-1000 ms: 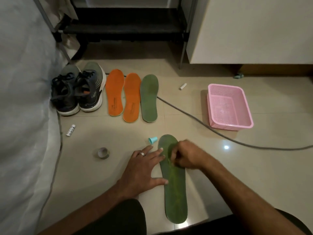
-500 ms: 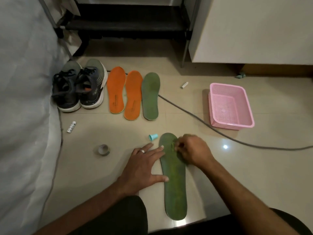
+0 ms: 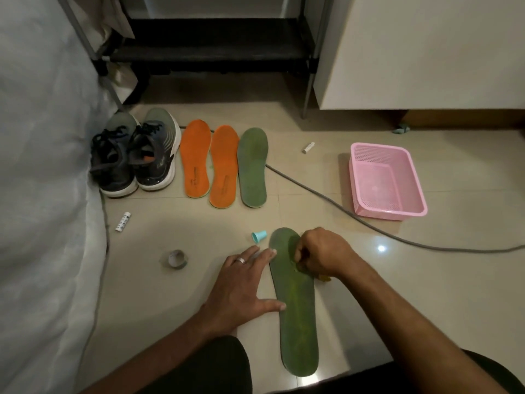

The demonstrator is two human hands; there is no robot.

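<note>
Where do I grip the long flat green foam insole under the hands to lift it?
Pinch the heel end of the green insole, coming from the near side. It lies flat and thin, and that end is free: the left hand presses its left edge, the right hand grips a small yellowish thing on its toe half.

I see a pair of sneakers (image 3: pixel 136 155) on the floor beside two orange insoles (image 3: pixel 196 160). A pink basket (image 3: pixel 392 215) sits right of the grey cable (image 3: pixel 326 200), and a tape roll (image 3: pixel 176 259) lies nearer.
</note>
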